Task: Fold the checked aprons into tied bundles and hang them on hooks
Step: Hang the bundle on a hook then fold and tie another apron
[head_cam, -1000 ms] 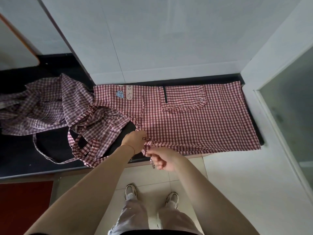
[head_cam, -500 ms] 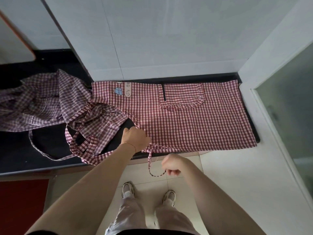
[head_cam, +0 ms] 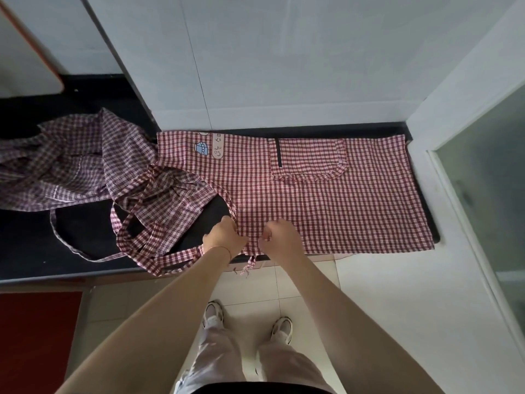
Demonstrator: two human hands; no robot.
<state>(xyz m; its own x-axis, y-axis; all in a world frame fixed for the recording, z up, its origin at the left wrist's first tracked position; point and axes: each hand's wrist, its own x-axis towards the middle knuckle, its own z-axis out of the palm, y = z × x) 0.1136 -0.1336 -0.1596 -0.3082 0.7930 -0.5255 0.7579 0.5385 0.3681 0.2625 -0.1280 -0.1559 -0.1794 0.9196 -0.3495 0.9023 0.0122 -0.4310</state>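
Note:
A red checked apron [head_cam: 326,200] lies spread flat on the black counter [head_cam: 34,251], its pocket toward the wall. My left hand [head_cam: 224,237] pinches the apron's near edge at the waist. My right hand [head_cam: 279,237] is right beside it, fingers curled on the same edge where the tie string joins. The thin tie string [head_cam: 247,267] hangs in a short loop over the counter's front edge between my wrists. A second, darker checked apron [head_cam: 65,166] lies crumpled to the left, and its straps [head_cam: 159,245] trail toward my left hand.
A white tiled wall [head_cam: 284,66] backs the counter. A white pillar and a glass door [head_cam: 488,194] close off the right side. A red mat [head_cam: 37,331] lies on the tiled floor at the lower left. My feet stand under the counter edge.
My right hand, which had pulled the tie string out over the floor, has come back up to the apron's edge beside my left hand. The string now hangs shorter.

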